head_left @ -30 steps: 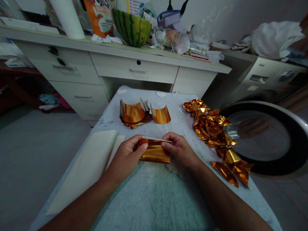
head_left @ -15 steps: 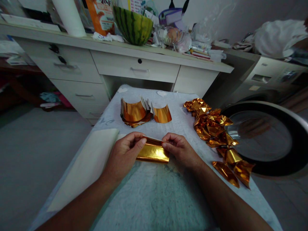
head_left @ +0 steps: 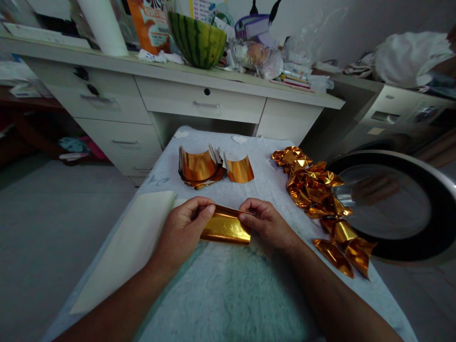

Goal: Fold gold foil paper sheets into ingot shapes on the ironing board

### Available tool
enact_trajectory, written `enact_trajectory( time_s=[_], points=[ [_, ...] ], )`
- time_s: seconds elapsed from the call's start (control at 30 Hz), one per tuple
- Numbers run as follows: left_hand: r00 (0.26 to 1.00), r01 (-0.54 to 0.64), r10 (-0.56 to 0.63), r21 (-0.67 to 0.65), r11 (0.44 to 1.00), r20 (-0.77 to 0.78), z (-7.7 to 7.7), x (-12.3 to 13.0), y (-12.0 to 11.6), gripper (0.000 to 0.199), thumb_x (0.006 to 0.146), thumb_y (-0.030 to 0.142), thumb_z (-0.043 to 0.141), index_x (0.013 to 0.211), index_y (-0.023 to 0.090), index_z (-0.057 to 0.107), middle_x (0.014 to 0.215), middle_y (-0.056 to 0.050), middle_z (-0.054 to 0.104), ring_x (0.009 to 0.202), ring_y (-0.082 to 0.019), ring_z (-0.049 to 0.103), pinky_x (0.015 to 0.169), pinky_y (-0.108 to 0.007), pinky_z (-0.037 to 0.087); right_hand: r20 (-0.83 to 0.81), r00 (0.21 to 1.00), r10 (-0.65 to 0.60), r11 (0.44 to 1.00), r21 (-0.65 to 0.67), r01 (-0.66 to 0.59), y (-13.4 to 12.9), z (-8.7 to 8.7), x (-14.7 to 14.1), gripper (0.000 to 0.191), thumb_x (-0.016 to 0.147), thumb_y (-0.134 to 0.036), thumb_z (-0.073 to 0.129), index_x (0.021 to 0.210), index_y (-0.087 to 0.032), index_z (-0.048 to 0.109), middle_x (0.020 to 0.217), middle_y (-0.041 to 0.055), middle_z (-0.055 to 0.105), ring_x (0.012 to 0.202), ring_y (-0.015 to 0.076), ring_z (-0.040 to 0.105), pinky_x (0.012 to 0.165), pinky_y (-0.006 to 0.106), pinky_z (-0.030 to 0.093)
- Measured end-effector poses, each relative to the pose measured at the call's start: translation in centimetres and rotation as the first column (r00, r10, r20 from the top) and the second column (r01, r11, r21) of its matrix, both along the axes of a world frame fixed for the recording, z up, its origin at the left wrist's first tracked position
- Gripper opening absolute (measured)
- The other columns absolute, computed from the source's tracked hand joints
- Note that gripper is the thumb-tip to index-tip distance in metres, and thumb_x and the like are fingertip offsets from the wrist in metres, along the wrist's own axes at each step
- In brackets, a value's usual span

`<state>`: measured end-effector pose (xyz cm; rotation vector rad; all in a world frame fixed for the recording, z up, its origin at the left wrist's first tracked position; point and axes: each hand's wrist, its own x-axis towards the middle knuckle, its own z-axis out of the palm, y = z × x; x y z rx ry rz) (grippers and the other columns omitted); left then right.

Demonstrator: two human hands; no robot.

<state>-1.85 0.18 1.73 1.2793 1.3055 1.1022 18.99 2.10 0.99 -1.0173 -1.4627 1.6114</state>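
Observation:
A shiny gold foil sheet (head_left: pixel 226 229) with a folded or rolled upper edge is held above the cloth-covered table. My left hand (head_left: pixel 190 225) pinches its upper left corner between thumb and fingers. At the upper right corner, my right hand (head_left: pixel 265 221) grips it the same way. Beyond my hands lies a stack of curved gold sheets (head_left: pixel 198 165), with a separate curved gold sheet (head_left: pixel 240 169) just right of it. Several folded gold foil pieces (head_left: pixel 311 185) form a line along the table's right side.
A pale sheet (head_left: pixel 124 247) lies along the left of the table (head_left: pixel 228 294). Behind stands a white desk (head_left: pixel 199 102) bearing a cut watermelon (head_left: pixel 197 40), an orange bag (head_left: pixel 151 26) and plastic bags. An open washing machine door (head_left: pixel 392 202) is close on the right.
The foil between my hands has tilted slightly, its lower edge a little nearer to me. Both hands keep their hold and have barely moved.

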Motion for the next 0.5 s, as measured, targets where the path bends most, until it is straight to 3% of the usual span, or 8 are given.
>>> enact_trajectory(
  time_s=[0.5],
  points=[
    [1.0, -0.004, 0.004, 0.007, 1.0, -0.01, -0.12, -0.08, -0.24, 0.023, 0.087, 0.042, 0.061, 0.089, 0.02, 0.064, 0.079, 0.0, 0.065, 0.072, -0.017, 0.062, 0.063, -0.026, 0.048, 0.014, 1.0, 0.011, 1.0, 0.024, -0.012, 0.03, -0.18, 0.09, 0.028, 0.082, -0.043, 0.07, 0.08, -0.018, 0.058, 0.066, -0.0035, 0.051, 0.059, 0.0095, 0.045, 0.055, 0.023, 0.034]
  ],
)
